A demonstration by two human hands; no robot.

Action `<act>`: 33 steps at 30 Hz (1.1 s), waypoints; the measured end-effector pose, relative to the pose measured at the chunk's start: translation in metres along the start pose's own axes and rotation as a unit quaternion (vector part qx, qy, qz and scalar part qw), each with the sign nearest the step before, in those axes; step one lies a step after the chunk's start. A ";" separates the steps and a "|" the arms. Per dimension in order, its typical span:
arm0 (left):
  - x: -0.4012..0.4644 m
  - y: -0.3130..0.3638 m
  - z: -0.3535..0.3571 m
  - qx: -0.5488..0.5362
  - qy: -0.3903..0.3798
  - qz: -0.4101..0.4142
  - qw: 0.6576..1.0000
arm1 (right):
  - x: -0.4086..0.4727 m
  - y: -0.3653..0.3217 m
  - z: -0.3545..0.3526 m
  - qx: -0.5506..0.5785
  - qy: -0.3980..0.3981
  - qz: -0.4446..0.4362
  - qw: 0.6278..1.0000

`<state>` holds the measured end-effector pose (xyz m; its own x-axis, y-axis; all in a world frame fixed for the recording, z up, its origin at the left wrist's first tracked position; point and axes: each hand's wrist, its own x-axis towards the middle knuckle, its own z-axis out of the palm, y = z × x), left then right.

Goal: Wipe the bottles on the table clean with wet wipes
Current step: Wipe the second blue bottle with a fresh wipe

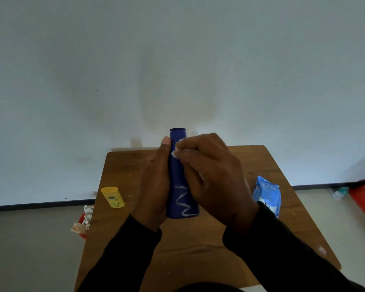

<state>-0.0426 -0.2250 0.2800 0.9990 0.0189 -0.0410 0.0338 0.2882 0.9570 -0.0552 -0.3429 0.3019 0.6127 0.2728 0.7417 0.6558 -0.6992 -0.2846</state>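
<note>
Head view: a dark blue bottle (178, 165) was held upright over the middle of a brown wooden table (272, 165), centre of the frame.
Left hand (156, 182): was wrapped round the bottle's left side, thumb up along it — judged a steadying grip, so that the bottle stayed put under rubbing.
Right hand (215, 178): fingers were curled and pinched on a white wet wipe (177, 149), pressed to the upper right of the bottle.
Marks: a white zigzag streak (183, 202) was seen low on the bottle, so that part was judged not yet cleaned.
Wipe pack (267, 192): a blue packet was lying to the right, well apart from the bottle, presumably kept within reach for fresh wipes.
Yellow bottle (113, 197): was seen tilted at the table's left edge — probably awaiting its turn.
Hidden: most of the wipe was covered by the fingers; the bottle's far side could not be seen.
Unclear: crumpled white scraps in a red container (85, 224), lower left, partly cut off by the table edge.
</note>
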 end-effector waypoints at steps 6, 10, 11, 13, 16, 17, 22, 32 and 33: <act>-0.002 0.006 0.025 0.020 -0.029 0.000 0.999 | 0.012 0.044 -0.021 0.043 0.045 0.038 0.997; -0.001 0.003 0.043 -0.004 -0.012 -0.008 1.000 | 0.001 0.050 -0.037 0.087 0.035 -0.009 0.996; -0.002 0.000 0.049 0.006 -0.011 -0.009 1.000 | 0.002 0.055 -0.040 0.093 0.040 -0.017 0.995; -0.004 -0.004 0.060 0.017 -0.005 -0.014 1.000 | 0.010 0.065 -0.043 0.082 0.050 -0.021 0.995; -0.004 -0.005 0.071 0.019 0.010 -0.006 1.000 | 0.012 0.085 -0.049 0.076 0.047 0.002 0.996; -0.002 -0.004 0.072 0.018 0.015 -0.001 1.000 | 0.007 0.089 -0.053 0.089 0.040 0.003 0.995; -0.001 -0.006 0.088 -0.005 0.039 -0.013 0.999 | -0.011 0.088 -0.061 0.146 0.006 -0.059 0.987; -0.003 -0.021 0.114 -0.037 0.087 0.008 0.996 | -0.028 0.115 -0.071 0.185 -0.023 -0.071 0.980; -0.004 -0.022 0.117 -0.036 0.086 0.007 0.996 | -0.028 0.115 -0.070 0.189 -0.018 -0.070 0.979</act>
<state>-0.0440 -0.3440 0.2924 0.9792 0.1854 -0.0828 0.0120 0.3541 0.9351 -0.0276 -0.4777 0.2908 0.5150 0.3769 0.7699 0.8472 -0.3606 -0.3902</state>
